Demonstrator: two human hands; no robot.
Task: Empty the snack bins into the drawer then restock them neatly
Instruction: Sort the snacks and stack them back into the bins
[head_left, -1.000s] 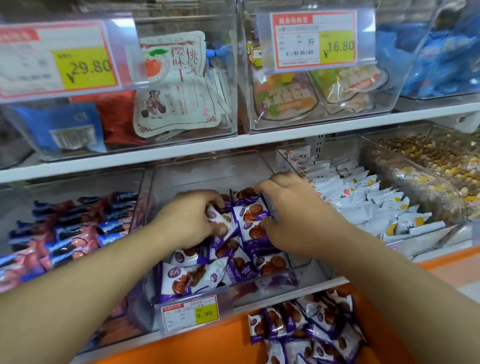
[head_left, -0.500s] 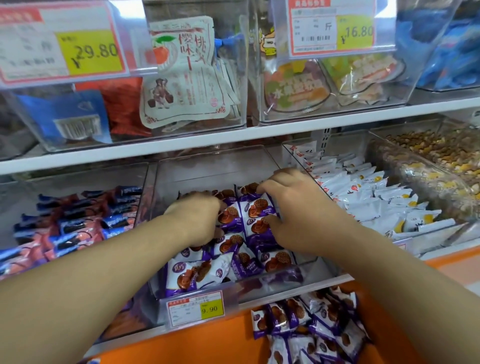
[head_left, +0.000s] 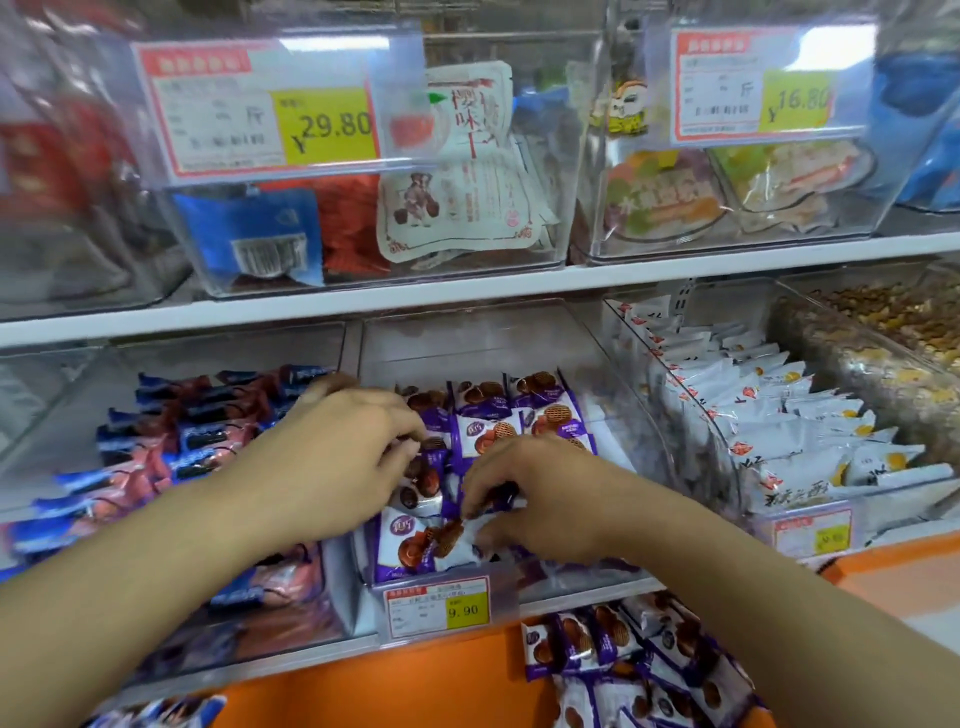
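Though curled, both hands (head_left: 431, 483) bin-deep.

A white shelf board (head_left: 467, 291) runs well above the fingers (head_left: 387, 415). Higher up hang a price label reading 29.80 (head_left: 270, 114) and, to its right, another reading 16.80 (head_left: 753, 83). Between those two labels sits a white pouch with red print (head_left: 462, 171). Just below the fingers is a label reading 9.90 (head_left: 439, 605). Blue-and-pink bars (head_left: 197, 431) lie left of them, white packets (head_left: 769, 415) right, and loose nuts (head_left: 883, 322) farther right.
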